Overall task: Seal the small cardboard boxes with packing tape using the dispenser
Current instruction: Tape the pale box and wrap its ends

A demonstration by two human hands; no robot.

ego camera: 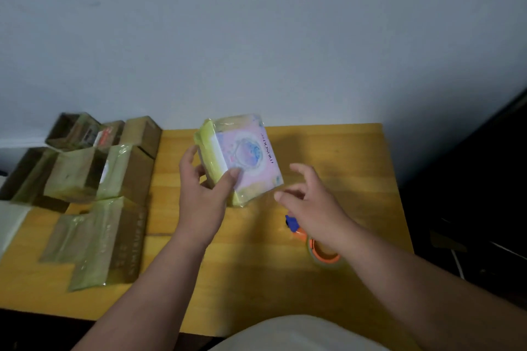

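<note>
Left hand (pixel 204 194) grips the pink box (pixel 245 158), thumb on the printed face, fingers curled round the far side, box lifted and tilted above the table (pixel 342 157). Right hand (pixel 310 199) is spread loose, holding nothing, just right of the pink box and not touching it. Tape dispenser (pixel 316 245), orange with a blue part and a clear roll, lies on the table near-right of the pink box, partly hidden under the right wrist.

Progress, judged from what shows: the pink box already carries shiny yellowish tape over its left side and bottom edge, so it looks sealed or close to it; can't tell if every seam is covered. Left of the pink box sits a cluster of brown cardboard boxes (pixel 97 174), several with glossy tape bands across them, so they look done. The far ones in that cluster are blurred and partly open-looking; sealed or not, can't tell. Likely left: finish or set aside this box, then any untaped ones.

Writing: the pink box has a round pastel emblem and one line of dark capitals running sideways, too soft to read with confidence. The nearest brown box (pixel 114 242) has a column of pale print, unreadable. A far box shows a red-and-white label, unreadable.
</note>
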